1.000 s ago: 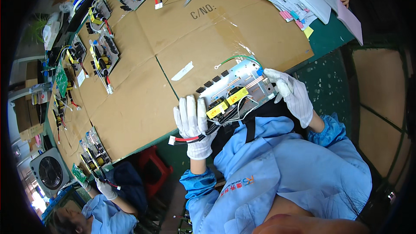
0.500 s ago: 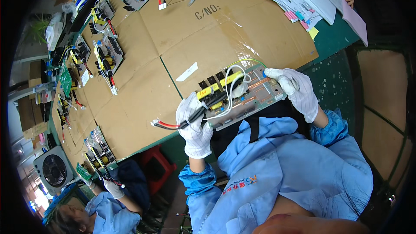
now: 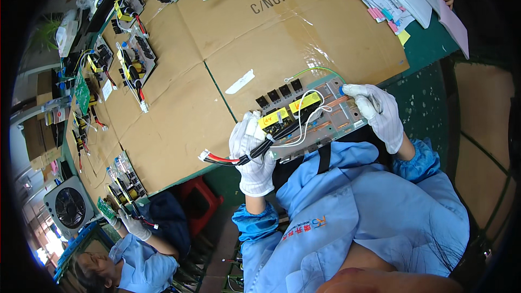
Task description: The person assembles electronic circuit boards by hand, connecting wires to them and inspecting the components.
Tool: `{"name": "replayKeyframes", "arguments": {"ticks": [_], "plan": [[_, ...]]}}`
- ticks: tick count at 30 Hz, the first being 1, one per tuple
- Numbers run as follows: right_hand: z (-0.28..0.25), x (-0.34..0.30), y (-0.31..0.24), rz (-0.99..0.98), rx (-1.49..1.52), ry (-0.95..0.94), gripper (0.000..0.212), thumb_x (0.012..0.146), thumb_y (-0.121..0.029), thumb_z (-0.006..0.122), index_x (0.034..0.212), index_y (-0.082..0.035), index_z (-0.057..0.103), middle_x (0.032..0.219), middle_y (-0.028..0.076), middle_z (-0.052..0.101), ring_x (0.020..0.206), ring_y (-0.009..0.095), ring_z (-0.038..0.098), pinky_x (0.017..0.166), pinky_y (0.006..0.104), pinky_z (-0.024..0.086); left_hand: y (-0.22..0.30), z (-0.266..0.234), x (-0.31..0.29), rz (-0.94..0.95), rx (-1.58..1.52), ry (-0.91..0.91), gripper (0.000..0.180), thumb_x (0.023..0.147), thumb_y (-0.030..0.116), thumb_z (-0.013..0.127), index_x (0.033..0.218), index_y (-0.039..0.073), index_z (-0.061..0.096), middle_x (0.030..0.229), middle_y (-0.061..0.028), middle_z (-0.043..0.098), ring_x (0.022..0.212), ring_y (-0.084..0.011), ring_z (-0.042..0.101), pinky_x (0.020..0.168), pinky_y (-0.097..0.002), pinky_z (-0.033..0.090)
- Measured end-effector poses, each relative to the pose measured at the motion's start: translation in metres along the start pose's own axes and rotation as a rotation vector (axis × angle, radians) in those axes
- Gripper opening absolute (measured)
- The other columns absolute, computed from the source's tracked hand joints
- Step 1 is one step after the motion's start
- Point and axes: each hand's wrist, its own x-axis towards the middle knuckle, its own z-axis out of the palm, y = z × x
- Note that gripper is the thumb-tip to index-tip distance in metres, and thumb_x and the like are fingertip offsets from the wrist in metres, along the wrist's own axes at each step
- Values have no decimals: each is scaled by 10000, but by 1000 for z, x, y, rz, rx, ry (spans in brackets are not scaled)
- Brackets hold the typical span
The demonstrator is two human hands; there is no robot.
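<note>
I'm watching the white-gloved left hand (image 3: pixel 251 144) partly closing on the left end of a grey rectangular circuit board with copper strips (image 3: pixel 332 129), while a black-sleeved cable bundle (image 3: pixel 244 160) is crossing over the glove and ending leftward in red and black leads with a white plug (image 3: pixel 204 154). On the other side, the white-gloved right hand (image 3: pixel 380 115) is pinching the board's right end, thumb and fingers closed beside a small blue part (image 3: pixel 342 91). Both hands are holding the board in front of the body, at the near edge of the green tabletop (image 3: pixel 429 49) covered with brown cardboard (image 3: pixel 179 100); I can't tell whether it's touching that surface. Two yellow-topped blocks (image 3: pixel 274 120) are sitting on the board, white wires (image 3: pixel 304 137) are looping over it, and a thin green wire (image 3: pixel 317 69) is arching beyond its far edge.
</note>
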Motion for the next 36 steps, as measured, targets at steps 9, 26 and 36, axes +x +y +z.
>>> {"name": "replayKeyframes", "arguments": {"ticks": [9, 26, 36], "plan": [[3, 1, 5, -46, -66, 6, 209, 926, -63, 548, 1108, 8, 622, 1028, 125, 685, 912, 256, 667, 804, 335, 514, 0, 0, 0, -50, -23, 18, 385, 820, 200, 642, 1174, 51, 611, 1202, -182, 622, 1113, -358, 590, 939, -454, 462], [1, -5, 9, 369, 190, -176, 264, 875, -96, 639, 1128, -35, 593, 996, 67, 640, 740, 167, 635, 657, 302, 508, 1, 3, -6, 60, 209, -215, 546, 746, 224, 690, 1242, 26, 577, 1322, -178, 553, 1231, -388, 509, 1003, -484, 417], [23, -25, 38, -56, -92, -26, 444, 768, -88, 686, 1197, -53, 576, 1123, 152, 641, 919, 336, 664, 793, 356, 552, -3, 22, -26, 80, 241, -48, 483, 821, 275, 609, 1250, 56, 579, 1316, -174, 552, 1231, -377, 520, 1016, -517, 416]]}}
